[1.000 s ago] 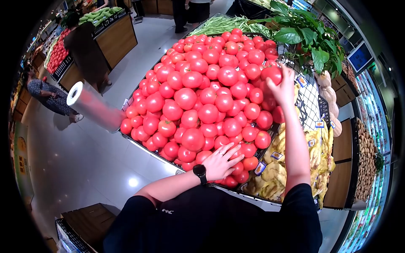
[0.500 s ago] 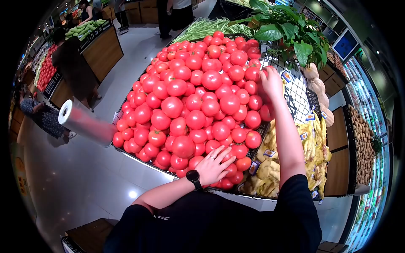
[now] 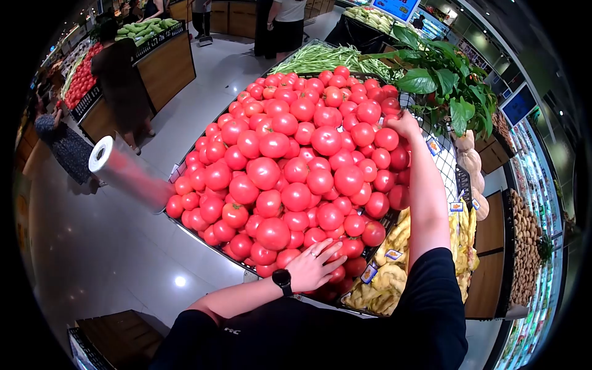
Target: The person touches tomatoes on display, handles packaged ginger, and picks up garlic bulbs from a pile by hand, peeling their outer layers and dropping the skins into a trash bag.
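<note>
A large heap of red tomatoes fills a black-edged display in front of me. My left hand, with a ring and a black watch on its wrist, lies on the tomatoes at the near edge, fingers spread and holding nothing. Stretched to the far right side of the heap, my right hand has its fingers bent around a tomato, mostly covered by the hand. Its fingertips are partly hidden.
Bagged yellowish produce lies right of the tomatoes, below a wire grid. Green beans and a leafy plant stand behind. A plastic bag roll juts out at left. Two people stand in the left aisle.
The view has shifted, so the heap sits slightly lower and further right. My right hand stays at the heap's far right side, its fingers now more bent. My left hand still rests on the near tomatoes.
</note>
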A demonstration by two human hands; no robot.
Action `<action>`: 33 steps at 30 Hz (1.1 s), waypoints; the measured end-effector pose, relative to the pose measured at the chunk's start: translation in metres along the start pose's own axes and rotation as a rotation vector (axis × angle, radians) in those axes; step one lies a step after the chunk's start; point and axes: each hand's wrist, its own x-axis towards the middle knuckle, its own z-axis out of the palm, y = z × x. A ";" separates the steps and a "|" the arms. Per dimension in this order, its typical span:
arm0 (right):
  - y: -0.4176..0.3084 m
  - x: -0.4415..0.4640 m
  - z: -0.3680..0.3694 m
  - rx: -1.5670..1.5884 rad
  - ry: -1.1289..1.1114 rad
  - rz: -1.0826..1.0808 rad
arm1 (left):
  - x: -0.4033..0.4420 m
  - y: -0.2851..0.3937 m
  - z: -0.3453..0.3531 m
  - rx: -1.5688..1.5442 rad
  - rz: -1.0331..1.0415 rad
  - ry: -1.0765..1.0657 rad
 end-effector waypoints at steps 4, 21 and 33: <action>-0.004 -0.020 0.004 -0.333 0.406 -0.053 | 0.001 0.000 0.000 0.003 0.002 -0.009; -0.017 -0.082 -0.011 0.125 0.179 -0.330 | -0.001 -0.003 0.002 -0.016 0.017 -0.027; -0.055 -0.036 0.001 0.126 0.054 -0.433 | -0.002 -0.002 -0.001 0.015 0.014 -0.009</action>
